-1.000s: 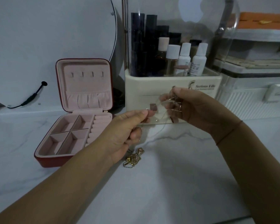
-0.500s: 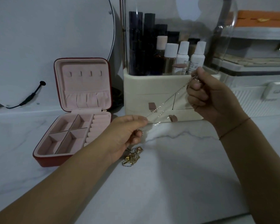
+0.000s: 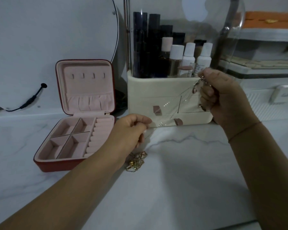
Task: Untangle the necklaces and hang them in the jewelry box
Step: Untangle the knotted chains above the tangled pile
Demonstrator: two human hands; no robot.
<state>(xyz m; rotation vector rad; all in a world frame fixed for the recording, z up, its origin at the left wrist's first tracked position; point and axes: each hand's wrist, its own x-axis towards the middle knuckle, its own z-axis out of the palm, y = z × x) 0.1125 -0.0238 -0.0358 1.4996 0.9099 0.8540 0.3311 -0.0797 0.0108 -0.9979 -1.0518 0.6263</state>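
Silver necklace (image 3: 171, 105) strung out above the counter (image 3: 173, 188)!
We see left grip (image 3: 131, 130) and right grip (image 3: 223, 95) each pinching it; bottle labels (image 3: 189, 63) are too blurred to read.

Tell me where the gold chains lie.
The gold chains lie on the counter, head view centre, by the left hand, right of the jewelry box.

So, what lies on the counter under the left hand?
A tangled heap of gold necklaces lies on the marble counter below the left hand; the wrist covers its left part, so its full extent cannot be seen.
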